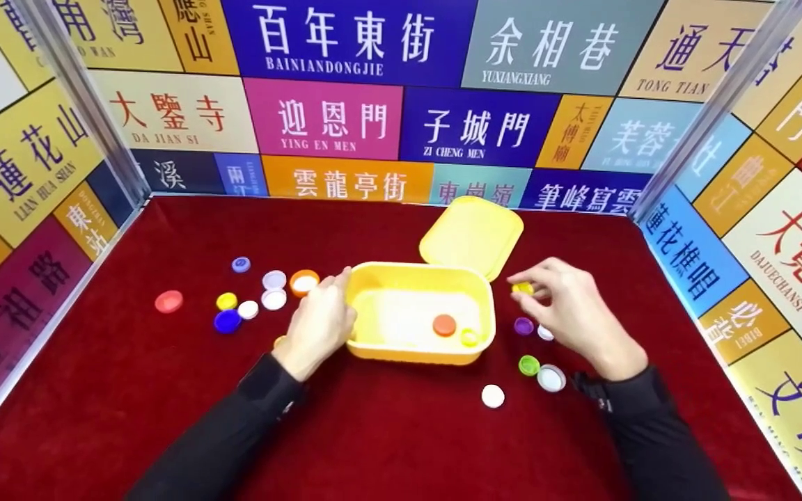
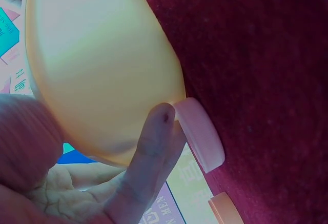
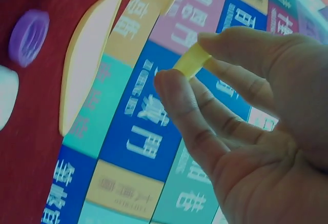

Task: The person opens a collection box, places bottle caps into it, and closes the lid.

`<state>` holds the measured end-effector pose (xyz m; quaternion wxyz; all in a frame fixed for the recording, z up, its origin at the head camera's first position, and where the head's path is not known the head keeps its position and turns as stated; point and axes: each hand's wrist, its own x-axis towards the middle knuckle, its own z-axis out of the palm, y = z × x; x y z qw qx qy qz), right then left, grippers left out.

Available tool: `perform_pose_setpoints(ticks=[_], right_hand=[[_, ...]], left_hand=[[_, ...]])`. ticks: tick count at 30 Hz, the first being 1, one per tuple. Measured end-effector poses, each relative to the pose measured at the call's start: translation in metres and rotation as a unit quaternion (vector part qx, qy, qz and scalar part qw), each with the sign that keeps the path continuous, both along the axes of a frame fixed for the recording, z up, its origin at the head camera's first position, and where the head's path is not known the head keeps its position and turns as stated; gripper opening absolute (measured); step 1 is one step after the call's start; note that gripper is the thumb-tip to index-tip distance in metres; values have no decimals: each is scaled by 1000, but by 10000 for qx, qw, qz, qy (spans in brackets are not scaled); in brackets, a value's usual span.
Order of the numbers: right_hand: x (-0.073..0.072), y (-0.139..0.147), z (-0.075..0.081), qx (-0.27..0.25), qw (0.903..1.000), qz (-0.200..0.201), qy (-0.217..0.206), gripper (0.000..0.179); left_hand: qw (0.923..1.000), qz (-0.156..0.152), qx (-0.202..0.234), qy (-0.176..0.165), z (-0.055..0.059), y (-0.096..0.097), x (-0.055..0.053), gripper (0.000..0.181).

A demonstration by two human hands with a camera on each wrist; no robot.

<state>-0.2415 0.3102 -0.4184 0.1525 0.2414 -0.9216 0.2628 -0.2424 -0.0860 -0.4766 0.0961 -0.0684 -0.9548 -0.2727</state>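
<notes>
A yellow plastic box (image 1: 422,353) stands without its lid on the red cloth, with an orange-red cap (image 1: 444,325) and a small yellow cap (image 1: 469,337) inside. My left hand (image 1: 321,321) grips its left end; in the left wrist view the thumb lies at the rim and the fingers (image 2: 148,147) against the outer wall, beside a pale cap (image 2: 200,134). To the right of the box, my right hand (image 1: 568,306) pinches a yellow bottle cap (image 3: 192,61) between thumb and fingertip, raised above the cloth.
The yellow lid (image 1: 472,233) lies behind the box. Several loose caps lie at the left, among them a red one (image 1: 169,301) and a blue one (image 1: 227,321). Purple (image 1: 523,326), green (image 1: 529,365) and white (image 1: 493,396) caps lie at the right. Printed panels (image 1: 331,118) wall the table.
</notes>
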Motion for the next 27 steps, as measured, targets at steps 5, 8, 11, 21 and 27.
perform_pose_setpoints(ticks=[5,8,11,21,27], right_hand=[[3,-22,-8,-145,9969,570,517,23],[4,-35,-15,-170,9922,931,810,23],[7,-46,-21,-170,9883,1233,878,25],[16,-63,-30,23,9874,1509,479,24],[18,-66,-31,185,9853,1641,447,26]], left_hand=[[10000,4,29,-44,0,0,0,70],[9999,5,54,-110,0,0,1,71],[9999,5,35,-151,-1,0,1,72],[9997,-17,50,-228,1,1,-2,71],[9998,-95,163,-117,0,-1,-1,70]])
